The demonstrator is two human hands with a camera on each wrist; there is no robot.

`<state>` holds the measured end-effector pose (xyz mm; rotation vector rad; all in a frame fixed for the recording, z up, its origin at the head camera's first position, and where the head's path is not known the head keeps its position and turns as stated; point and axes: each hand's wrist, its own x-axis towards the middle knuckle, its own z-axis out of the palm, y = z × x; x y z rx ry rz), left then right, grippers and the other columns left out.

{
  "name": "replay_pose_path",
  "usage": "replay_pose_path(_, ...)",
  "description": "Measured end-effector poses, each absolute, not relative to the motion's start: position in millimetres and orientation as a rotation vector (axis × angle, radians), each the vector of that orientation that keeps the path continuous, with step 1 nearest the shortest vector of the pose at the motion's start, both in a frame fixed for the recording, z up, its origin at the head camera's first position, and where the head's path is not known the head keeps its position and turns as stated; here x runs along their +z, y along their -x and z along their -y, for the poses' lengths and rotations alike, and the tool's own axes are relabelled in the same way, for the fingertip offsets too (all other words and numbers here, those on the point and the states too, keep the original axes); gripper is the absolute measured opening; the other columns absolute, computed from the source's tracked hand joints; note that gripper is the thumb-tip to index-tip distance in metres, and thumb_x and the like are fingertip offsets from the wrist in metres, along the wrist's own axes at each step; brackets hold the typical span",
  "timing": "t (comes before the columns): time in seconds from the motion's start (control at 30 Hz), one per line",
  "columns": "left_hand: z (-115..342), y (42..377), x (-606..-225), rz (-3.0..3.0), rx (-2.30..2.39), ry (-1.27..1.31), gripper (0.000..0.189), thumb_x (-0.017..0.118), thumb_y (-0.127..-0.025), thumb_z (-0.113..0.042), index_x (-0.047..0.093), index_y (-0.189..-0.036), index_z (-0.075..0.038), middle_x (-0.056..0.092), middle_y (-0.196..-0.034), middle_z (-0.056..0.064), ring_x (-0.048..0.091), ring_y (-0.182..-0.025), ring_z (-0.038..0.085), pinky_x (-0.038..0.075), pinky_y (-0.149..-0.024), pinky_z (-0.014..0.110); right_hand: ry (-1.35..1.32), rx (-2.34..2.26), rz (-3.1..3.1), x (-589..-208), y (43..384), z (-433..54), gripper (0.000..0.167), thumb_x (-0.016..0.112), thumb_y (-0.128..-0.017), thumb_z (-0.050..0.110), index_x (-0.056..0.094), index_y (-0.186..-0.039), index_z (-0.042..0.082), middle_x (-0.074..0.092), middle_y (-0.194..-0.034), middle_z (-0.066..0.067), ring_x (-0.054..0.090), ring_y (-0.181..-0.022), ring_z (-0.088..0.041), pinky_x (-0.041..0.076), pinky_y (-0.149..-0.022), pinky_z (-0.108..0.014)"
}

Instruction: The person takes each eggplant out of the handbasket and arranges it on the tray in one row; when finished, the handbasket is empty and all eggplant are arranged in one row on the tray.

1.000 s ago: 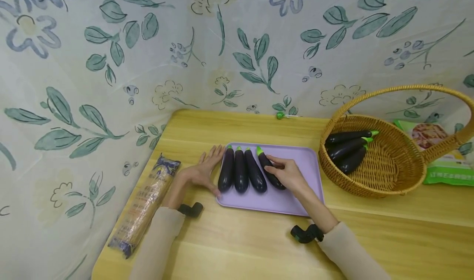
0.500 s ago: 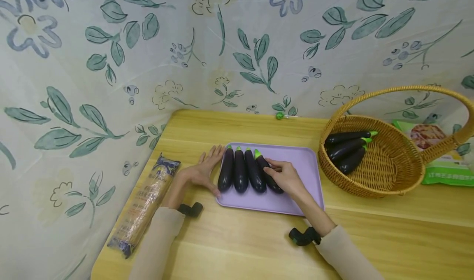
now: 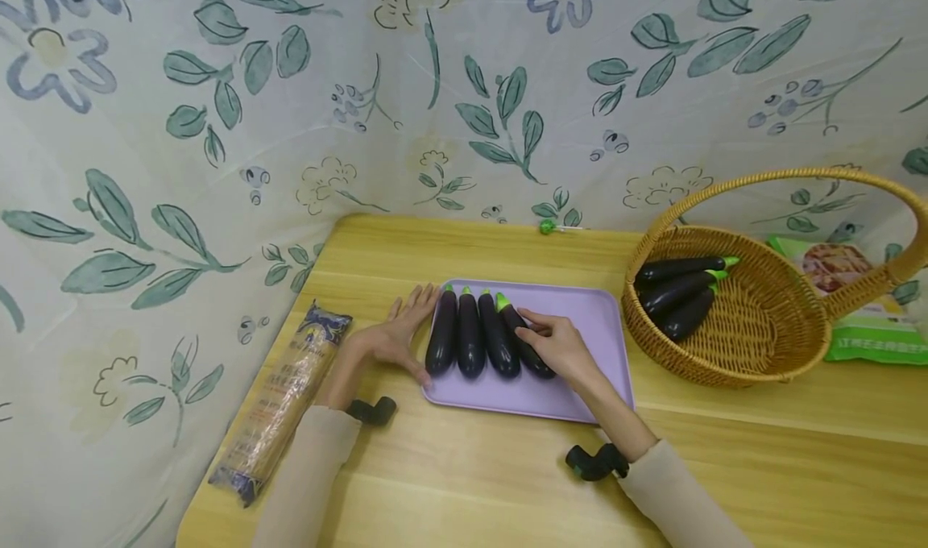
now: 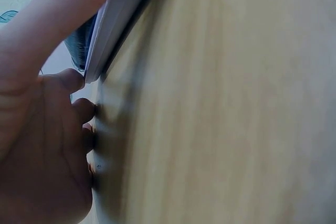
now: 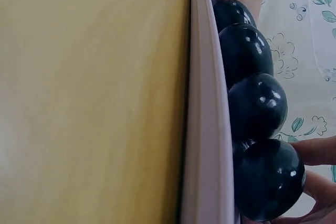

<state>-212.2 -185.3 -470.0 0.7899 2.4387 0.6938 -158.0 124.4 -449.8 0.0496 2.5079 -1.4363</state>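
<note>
Several dark purple eggplants with green stems lie side by side on a lilac tray, stems pointing away. My right hand holds the rightmost eggplant from its right side, fingers and thumb near its middle. In the right wrist view, that eggplant shows its rounded end close to the tray's rim, fingers against its far side. My left hand is spread along the tray's left edge, thumb at the near left corner. The leftmost eggplant lies just inside that edge.
A wicker basket with a tall handle stands right of the tray, holding three eggplants. Behind it lies a green food packet. A long wrapped pack lies on the left; a green lollipop lies at the table's back edge.
My right hand has shifted the rightmost eggplant slightly left, closer to its neighbour, and then kept almost still. The left hand has stayed at the tray's edge.
</note>
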Motion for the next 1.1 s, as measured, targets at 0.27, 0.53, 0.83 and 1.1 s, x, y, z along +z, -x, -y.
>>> replay_pose_path(0.27, 184.8, 211.4, -469.2, -2.442, 0.696, -0.787, 0.159, 0.100, -0.058, -0.046, -0.013, -0.165, -0.012, -0.023, -0.171, 0.017, -0.024, -0.159, 0.037, -0.018, -0.127, 0.061, -0.037, -1.444, -2.483, -448.4, 158.5, -125.2, 0.050, 0.063, -0.103, 0.026, 0.054, -0.151, 0.016, 0.062, -0.141, -0.025, 0.060, -0.129, -0.037, 0.052, -0.106, -0.052)
replay_pose_path(0.53, 184.4, 211.3, -468.3, -2.440, 0.693, -0.783, 0.159, 0.100, -0.059, -0.045, -0.013, -0.165, -0.011, -0.023, -0.171, 0.017, -0.024, -0.159, 0.037, -0.017, -0.127, 0.061, -0.039, -1.438, -2.483, -446.9, 159.3, -128.2, 0.050, 0.062, -0.104, 0.028, 0.054, -0.152, 0.018, 0.063, -0.141, -0.023, 0.060, -0.130, -0.036, 0.051, -0.106, -0.051)
replay_pose_path(0.83, 184.5, 211.4, -469.1, -2.434, 0.704, -0.784, 0.159, 0.100, -0.059, -0.045, -0.014, -0.165, -0.012, -0.023, -0.171, 0.017, -0.024, -0.159, 0.037, -0.017, -0.127, 0.061, -0.009, -1.387, -2.532, -445.2, 159.3, -130.6, 0.052, 0.063, -0.103, 0.028, 0.052, -0.153, 0.016, 0.069, -0.130, -0.021, 0.065, -0.118, -0.033, 0.055, -0.091, -0.040)
replay_pose_path(1.1, 185.0, 211.3, -469.6, -2.433, 0.705, -0.783, 0.159, 0.100, -0.058, -0.046, -0.014, -0.165, -0.012, -0.024, -0.171, 0.016, -0.024, -0.159, 0.036, -0.018, -0.127, 0.061, 0.057, -1.321, -2.543, -438.6, 155.7, -137.6, 0.057, 0.063, -0.103, 0.031, 0.047, -0.156, 0.013, 0.067, -0.133, -0.022, 0.066, -0.120, -0.033, 0.058, -0.094, -0.045)
